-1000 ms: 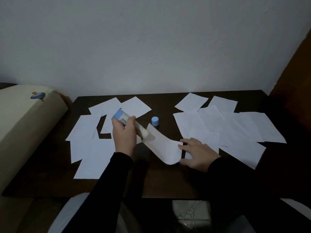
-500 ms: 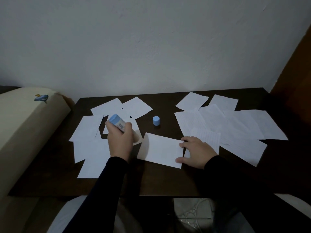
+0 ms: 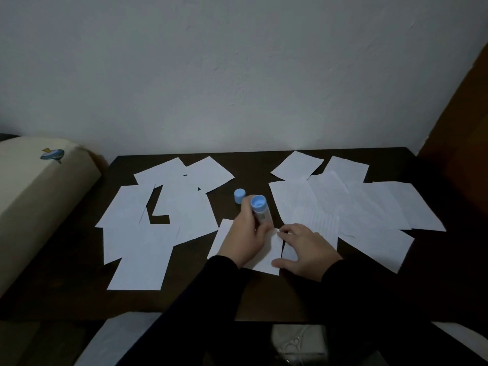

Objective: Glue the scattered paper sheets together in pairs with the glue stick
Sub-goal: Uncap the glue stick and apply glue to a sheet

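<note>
I am looking down at a dark wooden table (image 3: 264, 299) that is standing against a pale, faintly rough wall (image 3: 237, 75). At the far left a cream cushion (image 3: 31, 202) with a small blue print is lying beside the table.

On the table's left half, a loose heap of white sheets (image 3: 142, 244) is overlapping at odd angles, flat and rectangular. Just right of it one sheet (image 3: 224, 236) is lying flat near the front edge, mostly under my hands. My left hand (image 3: 247, 239) is curling round the glue stick (image 3: 260, 210), a short cylinder with a blue end turned up toward me; its lower end is pointing down at that sheet, though I cannot tell whether it is touching. The small blue cap (image 3: 239, 196) is standing on bare wood just behind the stick.

My right hand (image 3: 303, 249) is resting flat, fingers spread and fairly straight, pressing the sheet's right edge where it meets the next pile. To the right, more sheets (image 3: 369, 207) are lying overlapped, some faintly lined. Both my sleeves are black. A brown panel (image 3: 464, 154) is rising at the far right.
</note>
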`<act>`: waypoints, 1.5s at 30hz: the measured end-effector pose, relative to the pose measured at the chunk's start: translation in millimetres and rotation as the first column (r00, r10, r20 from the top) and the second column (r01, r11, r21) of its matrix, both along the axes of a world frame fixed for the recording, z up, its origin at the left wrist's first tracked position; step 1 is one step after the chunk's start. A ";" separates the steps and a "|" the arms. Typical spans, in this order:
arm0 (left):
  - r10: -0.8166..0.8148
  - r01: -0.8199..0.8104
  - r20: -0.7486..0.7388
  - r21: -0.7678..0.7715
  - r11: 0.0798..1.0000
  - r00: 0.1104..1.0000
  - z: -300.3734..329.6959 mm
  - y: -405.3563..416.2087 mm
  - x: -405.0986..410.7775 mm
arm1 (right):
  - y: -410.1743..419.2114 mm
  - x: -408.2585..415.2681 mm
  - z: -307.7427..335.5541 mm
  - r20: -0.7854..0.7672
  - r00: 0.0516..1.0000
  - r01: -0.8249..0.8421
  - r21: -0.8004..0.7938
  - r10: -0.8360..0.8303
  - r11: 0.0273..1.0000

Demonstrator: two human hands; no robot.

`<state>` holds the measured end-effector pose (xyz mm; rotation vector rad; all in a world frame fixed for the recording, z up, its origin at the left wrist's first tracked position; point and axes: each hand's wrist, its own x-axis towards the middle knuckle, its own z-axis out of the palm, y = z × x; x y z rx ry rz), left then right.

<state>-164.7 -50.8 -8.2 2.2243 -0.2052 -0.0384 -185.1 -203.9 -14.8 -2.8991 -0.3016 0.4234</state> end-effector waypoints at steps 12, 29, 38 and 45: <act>-0.110 0.109 0.069 0.025 0.994 0.991 -5.9 -9.8 8.5 | 2.2 6.5 3.8 -0.031 0.998 0.063 0.061 -0.062 0.996; 0.154 -0.155 0.032 0.058 0.986 0.988 -3.1 31.7 19.6 | 6.2 12.6 7.6 -0.068 0.993 0.094 0.029 -0.092 0.995; 0.286 -0.285 0.011 -0.031 0.958 0.958 -2.4 50.8 22.0 | 7.9 12.7 8.4 -0.055 0.995 0.078 -0.003 -0.078 0.997; 0.526 -0.513 -0.069 -0.360 0.779 0.848 3.0 73.5 21.0 | 12.8 9.7 8.8 -0.048 0.998 0.022 -0.131 -0.028 0.991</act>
